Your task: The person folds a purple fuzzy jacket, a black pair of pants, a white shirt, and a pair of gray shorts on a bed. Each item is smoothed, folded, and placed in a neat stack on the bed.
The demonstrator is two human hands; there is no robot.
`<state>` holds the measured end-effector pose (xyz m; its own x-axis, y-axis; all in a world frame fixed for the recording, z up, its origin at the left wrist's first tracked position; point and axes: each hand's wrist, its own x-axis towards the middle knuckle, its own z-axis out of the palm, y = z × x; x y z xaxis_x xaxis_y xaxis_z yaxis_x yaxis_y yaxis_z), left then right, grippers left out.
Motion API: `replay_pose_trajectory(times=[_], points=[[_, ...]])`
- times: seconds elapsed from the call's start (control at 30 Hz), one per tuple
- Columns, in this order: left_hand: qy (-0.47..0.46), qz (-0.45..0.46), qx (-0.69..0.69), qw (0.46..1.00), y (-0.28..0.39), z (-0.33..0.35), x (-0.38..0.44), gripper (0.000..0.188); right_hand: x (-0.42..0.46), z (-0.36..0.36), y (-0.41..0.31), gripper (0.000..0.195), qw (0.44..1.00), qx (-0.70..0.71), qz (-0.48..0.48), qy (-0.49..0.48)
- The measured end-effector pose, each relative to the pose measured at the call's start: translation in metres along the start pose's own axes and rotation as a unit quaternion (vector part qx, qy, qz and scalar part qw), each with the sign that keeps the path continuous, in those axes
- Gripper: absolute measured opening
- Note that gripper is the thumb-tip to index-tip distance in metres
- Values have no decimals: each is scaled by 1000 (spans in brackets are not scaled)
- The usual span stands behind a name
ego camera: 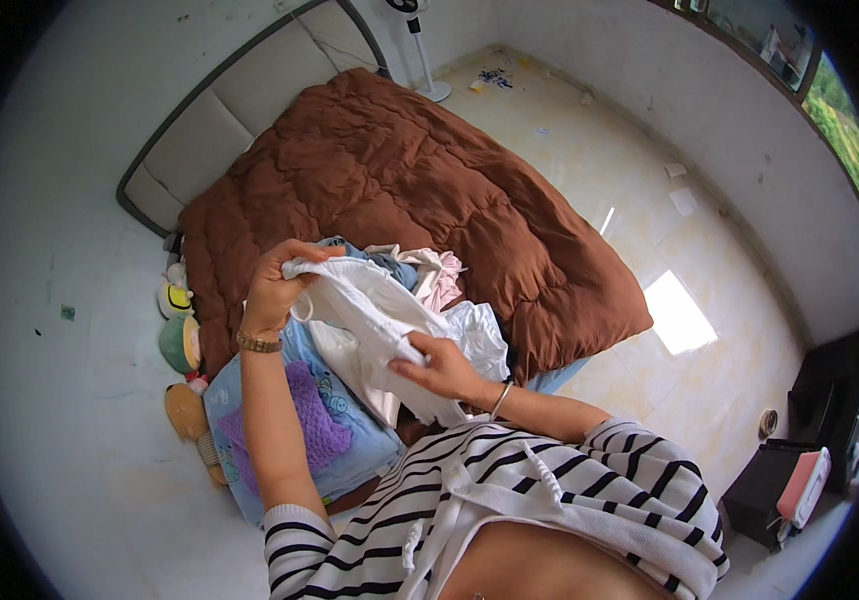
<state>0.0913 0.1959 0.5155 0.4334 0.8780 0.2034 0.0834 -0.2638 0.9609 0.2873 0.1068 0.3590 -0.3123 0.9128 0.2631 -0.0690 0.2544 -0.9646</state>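
Observation:
My left hand (279,281), with a watch at its wrist, grips one edge of a white garment (369,300). Lower and to the right, my right hand (444,367), with a bangle at the wrist, pinches the same garment by its middle. The garment is held up over the bed, partly unfolded, its lower end hanging near my body. Behind it lie blue denim cloth (399,271), a pale pink garment (441,281) and a crumpled white cloth (478,334). A purple fluffy cloth (309,427) rests on a light blue pillow or folded bedding (373,442) below my left hand.
A brown quilt (399,172) covers the bed before a grey headboard (197,135). Plush toys (180,341) line the wall side. A white fan (429,82) stands past the bed, and scraps of paper (683,201) lie on the tiled floor. Dark furniture (763,487) is at right.

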Motion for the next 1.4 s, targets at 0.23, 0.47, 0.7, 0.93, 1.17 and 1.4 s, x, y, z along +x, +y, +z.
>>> replay_pose_trajectory(times=[0.23, 0.47, 0.7, 0.93, 1.17, 1.4], points=[[-9, 32, -28, 999, 7, 5, -6, 20, 1, -36, 17, 21, 966, -238, -49, 86], [-35, 41, -40, 998, 19, 15, -8, 21, 17, -49, 32, 19, 957, -223, -147, 114], [-8, 28, -26, 999, 12, 9, -11, 21, 49, -92, 36, 19, 983, -144, -104, 37], [-22, 36, -70, 997, 13, 17, -11, 22, 50, -64, 36, 17, 961, -190, -159, -126], [-17, 48, -32, 998, 21, 14, -20, 22, 47, -43, 47, 20, 991, -97, -62, -68], [26, 35, -65, 997, 17, 12, -27, 21, 48, -52, 26, 23, 967, -130, -201, -84]])
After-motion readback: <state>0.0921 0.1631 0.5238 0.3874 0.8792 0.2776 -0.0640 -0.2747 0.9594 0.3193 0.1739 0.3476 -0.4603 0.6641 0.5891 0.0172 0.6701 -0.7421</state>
